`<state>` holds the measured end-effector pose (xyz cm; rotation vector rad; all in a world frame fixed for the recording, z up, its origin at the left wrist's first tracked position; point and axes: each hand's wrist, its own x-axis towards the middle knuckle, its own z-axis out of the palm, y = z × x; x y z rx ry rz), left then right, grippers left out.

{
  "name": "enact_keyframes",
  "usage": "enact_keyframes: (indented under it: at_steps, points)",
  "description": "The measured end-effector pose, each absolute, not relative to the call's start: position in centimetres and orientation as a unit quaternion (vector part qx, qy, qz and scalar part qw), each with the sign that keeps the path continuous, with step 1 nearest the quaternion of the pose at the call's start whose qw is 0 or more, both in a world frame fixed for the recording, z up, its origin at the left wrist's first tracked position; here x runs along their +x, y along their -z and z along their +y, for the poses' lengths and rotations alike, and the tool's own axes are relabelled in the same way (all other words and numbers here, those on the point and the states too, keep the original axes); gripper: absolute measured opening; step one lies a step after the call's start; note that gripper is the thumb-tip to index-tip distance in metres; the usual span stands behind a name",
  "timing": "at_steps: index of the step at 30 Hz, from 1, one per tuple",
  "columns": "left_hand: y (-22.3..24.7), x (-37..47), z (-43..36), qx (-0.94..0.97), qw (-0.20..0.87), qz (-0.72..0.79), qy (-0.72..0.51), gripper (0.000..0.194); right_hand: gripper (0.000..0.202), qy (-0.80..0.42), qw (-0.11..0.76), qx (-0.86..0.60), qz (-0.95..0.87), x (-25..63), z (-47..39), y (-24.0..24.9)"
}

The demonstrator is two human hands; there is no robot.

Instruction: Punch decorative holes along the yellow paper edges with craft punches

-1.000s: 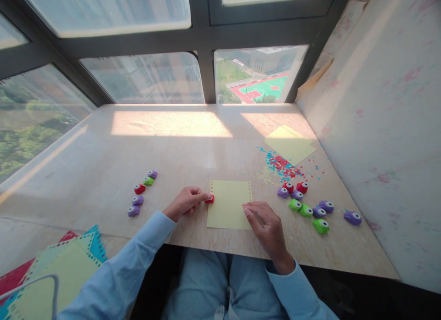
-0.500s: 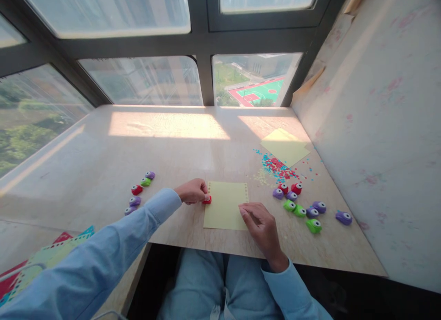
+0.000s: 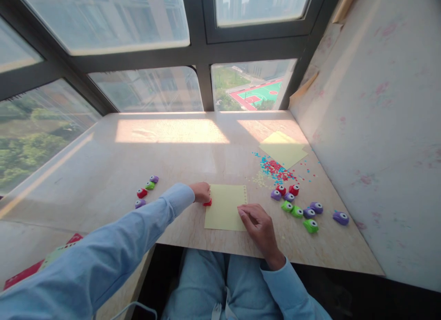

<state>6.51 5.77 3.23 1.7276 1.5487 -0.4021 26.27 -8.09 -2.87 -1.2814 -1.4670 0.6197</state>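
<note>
A sheet of pale yellow paper (image 3: 223, 210) lies in front of me, with small punched holes along its upper right edge. My left hand (image 3: 201, 192) is closed on a small red craft punch (image 3: 208, 203) at the sheet's left edge; the fingers hide most of the punch. On the opposite side, my right hand (image 3: 259, 224) pinches the sheet's right edge between thumb and fingers.
Several purple, red and green craft punches (image 3: 297, 211) stand to the right, more (image 3: 142, 193) to the left. Paper confetti (image 3: 275, 168) is scattered beside other yellow sheets (image 3: 284, 150). Punched coloured sheets (image 3: 25, 274) lie lower left, near a white cable (image 3: 138, 304).
My left hand has shifted up over the red punch, its wrist raised. My right hand keeps its place at the paper's right edge. The view has tilted slightly.
</note>
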Motion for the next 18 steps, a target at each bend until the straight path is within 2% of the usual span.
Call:
enact_keyframes:
  at_steps: [9, 18]
  points:
    - [-2.3, 6.0, 6.3, 0.672, 0.401, 0.610, 0.121, 0.023, 0.015, -0.258, 0.519, -0.537, -0.613, 26.3, -8.0, 3.3]
    - [-3.5, 5.0, 6.2, 0.663, 0.433, 0.597, 0.130, 0.026, 0.016, -0.231, 0.499, -0.527, -0.648, 26.3, -8.0, 3.5]
